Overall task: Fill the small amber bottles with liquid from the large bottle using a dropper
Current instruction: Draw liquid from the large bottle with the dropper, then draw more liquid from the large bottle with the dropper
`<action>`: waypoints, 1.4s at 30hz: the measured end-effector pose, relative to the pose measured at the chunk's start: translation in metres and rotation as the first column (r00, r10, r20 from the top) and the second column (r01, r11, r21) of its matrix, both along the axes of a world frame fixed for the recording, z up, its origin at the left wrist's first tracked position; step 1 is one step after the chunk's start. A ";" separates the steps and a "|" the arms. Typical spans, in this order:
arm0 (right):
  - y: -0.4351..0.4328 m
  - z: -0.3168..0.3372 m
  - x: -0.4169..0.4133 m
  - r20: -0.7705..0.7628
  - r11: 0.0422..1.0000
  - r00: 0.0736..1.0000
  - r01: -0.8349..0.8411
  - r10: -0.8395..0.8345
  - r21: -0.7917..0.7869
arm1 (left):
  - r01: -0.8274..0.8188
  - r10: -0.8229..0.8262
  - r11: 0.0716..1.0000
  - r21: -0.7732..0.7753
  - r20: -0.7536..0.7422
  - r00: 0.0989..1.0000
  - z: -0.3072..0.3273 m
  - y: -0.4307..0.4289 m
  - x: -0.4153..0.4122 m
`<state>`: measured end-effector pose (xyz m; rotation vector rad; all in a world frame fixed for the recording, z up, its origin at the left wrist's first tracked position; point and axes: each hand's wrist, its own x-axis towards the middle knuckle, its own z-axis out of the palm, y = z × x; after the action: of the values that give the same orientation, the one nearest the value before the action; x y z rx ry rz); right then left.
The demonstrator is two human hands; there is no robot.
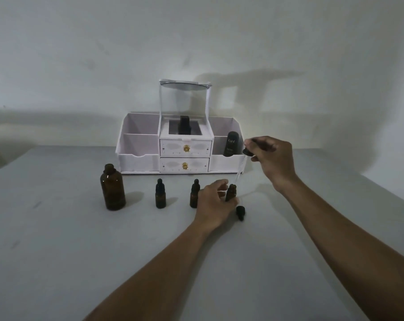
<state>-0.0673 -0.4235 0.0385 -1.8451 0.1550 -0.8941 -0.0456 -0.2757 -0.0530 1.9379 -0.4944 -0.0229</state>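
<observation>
a: where's the dropper (247, 152) now?

b: in my right hand (274, 158), its bulb pinched between thumb and fingers. the glass tip slants down to the mouth of the open small amber bottle (231, 193). my left hand (216, 202) has its fingers curled round that bottle, steadying it on the surface (80, 239).

a: how do you do this well?

b: i'd centre the tip over the neck, hold the bottle upright and squeeze slowly. the mouth looks narrow, so any drift would likely spill.

a: and the containers?

b: the large amber bottle (113, 187) stands uncapped, well to the left, its glass too dark to read a level. the left capped bottle (160, 194) and middle capped bottle (194, 193) hide their contents. a loose dropper cap (240, 212) lies just beside my left hand. the white organizer (138, 158) holds a kahf bottle (231, 144) in its right compartment.
</observation>
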 end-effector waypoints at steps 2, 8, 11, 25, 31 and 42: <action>-0.001 -0.002 0.001 -0.011 1.000 1.000 0.003 -0.003 -0.013 | -0.002 0.001 0.999 0.032 0.028 1.000 0.000 0.000 0.000; -0.001 -0.009 0.002 -0.026 0.999 1.000 0.012 -0.013 -0.050 | -0.019 0.003 0.994 0.107 0.142 0.990 0.000 0.000 0.001; -0.001 -0.008 0.001 -0.015 0.998 1.000 0.006 -0.007 -0.055 | -0.027 0.008 0.993 0.112 0.165 0.986 -0.002 -0.001 0.003; 0.004 -0.007 -0.003 0.000 0.981 1.000 0.015 -0.015 -0.192 | -0.032 0.016 0.995 0.098 0.160 0.987 -0.007 -0.003 0.007; 0.010 -0.001 -0.007 0.058 0.983 0.998 0.028 -0.017 -0.182 | -0.016 0.010 0.998 0.057 0.094 0.996 -0.007 0.000 0.005; 0.075 0.043 -0.005 0.260 0.992 0.961 -0.070 0.095 -0.101 | 0.037 -0.041 0.999 -0.034 -0.118 0.992 0.014 0.094 -0.043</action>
<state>-0.0719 -0.3480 0.0813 -1.7814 -0.1311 -1.0940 -0.0884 -0.1817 -0.0388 1.8835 -0.4510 -0.1539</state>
